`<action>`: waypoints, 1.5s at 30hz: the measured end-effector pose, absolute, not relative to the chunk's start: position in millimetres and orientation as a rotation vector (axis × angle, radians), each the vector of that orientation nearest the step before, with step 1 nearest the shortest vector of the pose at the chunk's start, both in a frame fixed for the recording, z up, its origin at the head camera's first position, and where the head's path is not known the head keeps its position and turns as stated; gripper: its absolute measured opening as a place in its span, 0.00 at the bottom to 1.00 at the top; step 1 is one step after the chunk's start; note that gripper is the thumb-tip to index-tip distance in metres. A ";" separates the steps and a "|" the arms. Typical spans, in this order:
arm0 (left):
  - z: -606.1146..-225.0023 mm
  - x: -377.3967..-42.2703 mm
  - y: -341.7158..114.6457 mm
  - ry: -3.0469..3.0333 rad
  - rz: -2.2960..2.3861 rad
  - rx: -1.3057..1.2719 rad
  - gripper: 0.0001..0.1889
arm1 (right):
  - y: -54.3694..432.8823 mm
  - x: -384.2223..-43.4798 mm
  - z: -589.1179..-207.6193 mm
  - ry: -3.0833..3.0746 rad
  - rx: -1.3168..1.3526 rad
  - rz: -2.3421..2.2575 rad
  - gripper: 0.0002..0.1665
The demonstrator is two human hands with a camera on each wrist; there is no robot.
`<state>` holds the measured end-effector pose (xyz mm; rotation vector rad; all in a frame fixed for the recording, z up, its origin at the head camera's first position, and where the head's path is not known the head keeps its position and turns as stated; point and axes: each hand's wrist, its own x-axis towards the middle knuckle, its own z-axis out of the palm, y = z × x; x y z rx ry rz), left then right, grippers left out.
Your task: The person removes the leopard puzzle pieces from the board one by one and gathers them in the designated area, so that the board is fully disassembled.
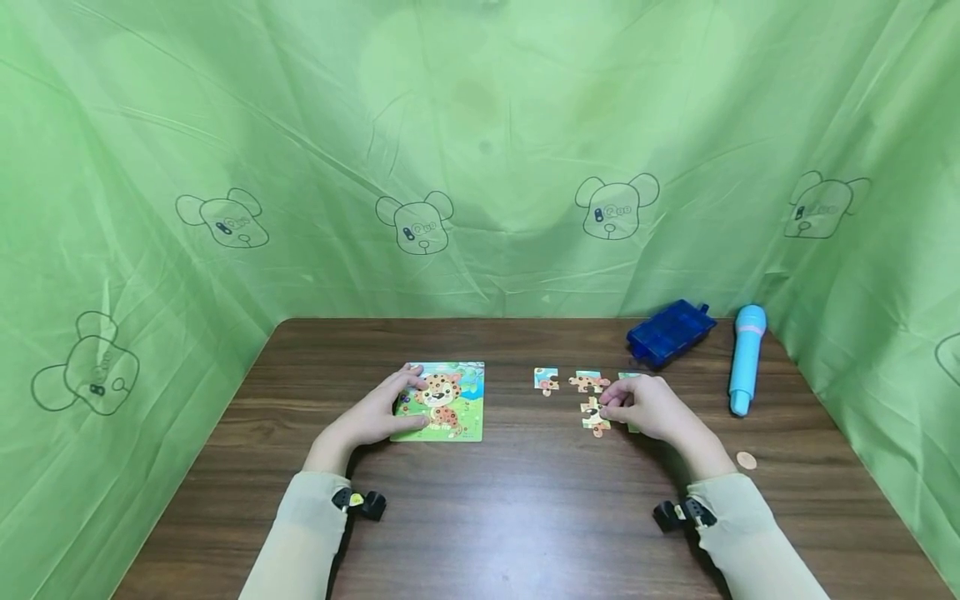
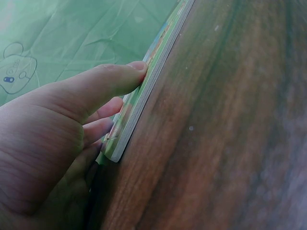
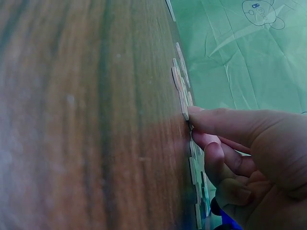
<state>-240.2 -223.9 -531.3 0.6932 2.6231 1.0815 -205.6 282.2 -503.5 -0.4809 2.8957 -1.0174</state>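
A square puzzle board (image 1: 468, 417) with a spotted leopard cub on a green and blue ground lies flat on the table. My left hand (image 1: 378, 412) rests over its left side, thumb pressing near the lower edge, the other fingers near the top left. To the right lie loose jigsaw pieces: one with blue sky (image 1: 546, 379), another with spotted fur (image 1: 587, 381). My right hand (image 1: 645, 406) pinches the right edge of a puzzle piece (image 1: 595, 414) with thumb and forefinger, low at the tabletop. More green pieces (image 3: 194, 170) lie partly hidden behind and under that hand.
A dark blue plastic box (image 1: 670, 333) stands at the back right. Beside it lies a light blue microphone-shaped object (image 1: 747, 358). A small round tan disc (image 1: 746, 460) is near my right forearm. Green cloth (image 1: 480, 167) hangs behind and beside the brown wooden table (image 1: 495, 517).
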 end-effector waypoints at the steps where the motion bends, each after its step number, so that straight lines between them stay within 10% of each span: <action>1: -531.1 -240.2 -224.3 2.623 1.081 0.694 0.30 | 281.6 -205.7 -503.6 2.896 -0.483 -1.015 0.05; 26: -529.3 -236.8 -229.1 2.610 1.085 0.676 0.30 | 255.5 -200.1 -485.5 2.858 -0.550 -1.179 0.09; 45: -529.3 -238.4 -224.6 2.623 1.055 0.664 0.44 | 113.8 -208.1 -442.8 2.771 -0.735 -1.393 0.12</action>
